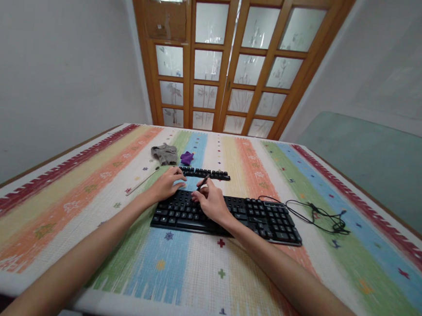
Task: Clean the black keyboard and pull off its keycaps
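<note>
A black keyboard (pixel 260 220) lies across the middle of a table covered with a striped cloth (pixel 187 273). My left hand (pixel 167 184) rests on the keyboard's far left corner with curled fingers pressing down. My right hand (pixel 211 202) sits over the upper middle keys, pinching a thin dark tool (pixel 203 182) whose tip points away from me. Just beyond the keyboard lies a row of loose black keycaps (pixel 206 173).
The keyboard's black cable (pixel 319 217) lies coiled to the right. A grey cloth (pixel 164 153) and a small purple cloth (pixel 186 157) sit farther back. A thin stick (pixel 141 184) lies left of my left hand. Wooden glazed doors (pixel 233 62) stand behind the table.
</note>
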{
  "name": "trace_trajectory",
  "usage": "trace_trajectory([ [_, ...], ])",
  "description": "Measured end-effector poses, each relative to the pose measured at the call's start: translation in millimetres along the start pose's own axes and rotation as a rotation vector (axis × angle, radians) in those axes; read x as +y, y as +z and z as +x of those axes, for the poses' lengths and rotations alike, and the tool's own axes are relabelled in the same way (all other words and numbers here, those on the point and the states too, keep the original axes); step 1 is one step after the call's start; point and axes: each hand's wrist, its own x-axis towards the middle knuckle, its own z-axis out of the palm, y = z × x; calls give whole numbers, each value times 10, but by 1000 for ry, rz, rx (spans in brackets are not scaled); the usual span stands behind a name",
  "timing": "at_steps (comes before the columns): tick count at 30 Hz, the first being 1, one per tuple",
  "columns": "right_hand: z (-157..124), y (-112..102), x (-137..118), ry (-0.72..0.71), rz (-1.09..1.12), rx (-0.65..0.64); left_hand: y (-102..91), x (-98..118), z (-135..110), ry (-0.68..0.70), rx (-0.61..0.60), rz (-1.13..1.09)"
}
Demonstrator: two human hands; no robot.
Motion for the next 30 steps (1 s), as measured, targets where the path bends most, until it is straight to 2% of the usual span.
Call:
trace_trajectory([
  [3,-75,16,-22,-91,-86,-16,-33,139,-126,21,-44,-58],
  [7,-124,19,-80,-209,-235,-100,-87,237,-229,12,-79,-93],
  [11,-9,-5,-136,-235,-409,-197,-134,266,-268,-5,-114,-101],
  [13,85,-8,-155,-204,-435,-205,-142,276,-281,-9,-138,-101],
  [18,290,31,-123,-39,-354,-189,-129,313,-313,-27,-168,-111],
  [22,355,32,-71,92,-215,-225,-154,364,-326,-50,-144,-136],
  [26,334,-41,-109,53,-88,-217,-210,425,-321,-145,-113,-249],
  [30,279,-128,-191,-28,-4,-169,-213,491,-288,-271,-211,-586],
])
